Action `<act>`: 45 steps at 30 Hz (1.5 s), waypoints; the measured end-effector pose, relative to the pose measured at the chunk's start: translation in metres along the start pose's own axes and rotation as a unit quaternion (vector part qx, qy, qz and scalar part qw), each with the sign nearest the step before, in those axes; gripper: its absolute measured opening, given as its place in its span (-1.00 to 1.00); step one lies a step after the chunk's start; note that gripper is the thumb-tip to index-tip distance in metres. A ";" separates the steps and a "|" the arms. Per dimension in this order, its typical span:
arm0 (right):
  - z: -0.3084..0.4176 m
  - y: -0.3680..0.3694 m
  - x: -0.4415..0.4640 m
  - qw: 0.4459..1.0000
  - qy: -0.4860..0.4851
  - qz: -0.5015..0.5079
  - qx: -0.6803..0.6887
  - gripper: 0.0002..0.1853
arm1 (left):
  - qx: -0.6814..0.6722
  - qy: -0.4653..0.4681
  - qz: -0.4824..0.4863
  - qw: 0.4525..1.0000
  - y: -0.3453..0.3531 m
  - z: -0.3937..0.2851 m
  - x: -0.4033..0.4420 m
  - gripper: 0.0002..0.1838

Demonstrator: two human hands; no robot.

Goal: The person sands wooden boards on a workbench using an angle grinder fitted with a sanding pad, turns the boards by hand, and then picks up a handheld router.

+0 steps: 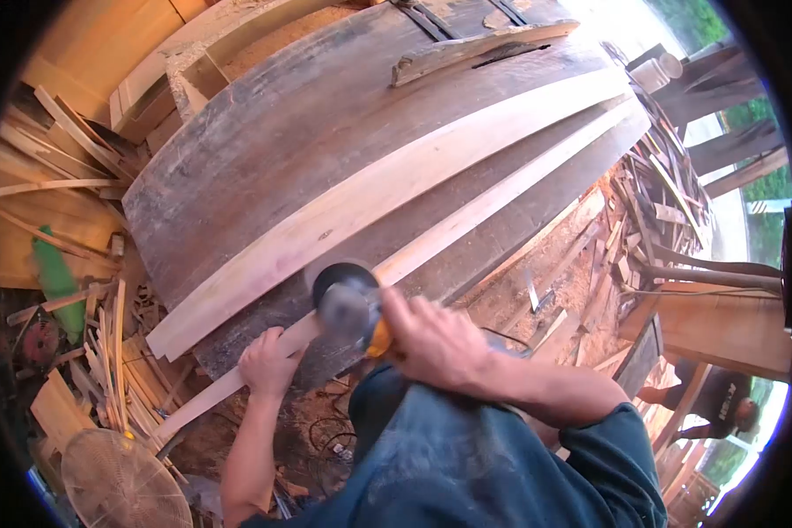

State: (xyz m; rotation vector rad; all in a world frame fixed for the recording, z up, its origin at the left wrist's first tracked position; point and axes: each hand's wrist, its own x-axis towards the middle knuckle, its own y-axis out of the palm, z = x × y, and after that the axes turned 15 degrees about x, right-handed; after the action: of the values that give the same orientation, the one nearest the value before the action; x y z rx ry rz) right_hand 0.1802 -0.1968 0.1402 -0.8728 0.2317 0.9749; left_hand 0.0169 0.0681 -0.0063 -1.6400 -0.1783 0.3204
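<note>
My right hand (431, 339) is wrapped round an angle grinder (348, 312) with a dark disc and a yellow body. The grinder's head lies over a long narrow wooden strip (466, 220), hiding part of it; whether the disc touches the wood I cannot tell. My left hand (270, 361) grips that strip near its lower end, left of the grinder. Beyond the strip, a wider pale plank (361, 198) lies lengthwise on the dark workbench (238, 176). The strip's near end juts out past the bench edge.
A rough-edged board (475, 51) rests at the bench's far side. Scrap wood (88, 326) piles up on the left near a fan (125, 480). Offcuts and sawdust (581, 264) cover the floor at right. Another person (717, 400) is at the lower right.
</note>
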 end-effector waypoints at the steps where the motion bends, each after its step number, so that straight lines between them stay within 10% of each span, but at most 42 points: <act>1: -0.015 -0.009 -0.004 0.999 0.005 -0.041 0.007 -0.22 | -0.008 -0.011 0.024 1.000 0.003 -0.003 0.000 -0.53; 7: -0.086 -0.097 -0.030 0.970 0.141 -0.199 0.013 -0.29 | -0.018 0.010 -0.059 0.998 0.011 -0.001 0.000 -0.60; 18: -0.214 -0.203 -0.044 0.885 0.041 -0.456 0.086 -0.39 | -0.005 0.005 -0.059 0.998 0.012 0.001 -0.005 -0.59; 23: -0.085 -0.122 -0.043 0.967 0.211 -0.120 0.074 -0.27 | 0.025 -0.008 -0.047 0.999 0.017 -0.006 -0.003 -0.58; 27: -0.044 -0.035 -0.033 0.998 0.001 0.030 0.062 -0.32 | -0.006 -0.001 -0.047 0.999 0.012 -0.003 -0.005 -0.58; 45: -0.244 -0.241 -0.076 0.850 0.215 -0.480 0.018 -0.36 | -0.035 -0.002 -0.053 0.998 0.008 -0.004 -0.002 -0.60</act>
State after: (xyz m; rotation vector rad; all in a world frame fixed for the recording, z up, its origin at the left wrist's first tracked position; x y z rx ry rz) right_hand 0.3781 -0.4872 0.1526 -1.0018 0.1566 -0.1716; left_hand 0.0150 0.0632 -0.0142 -1.6916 -0.2808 0.2380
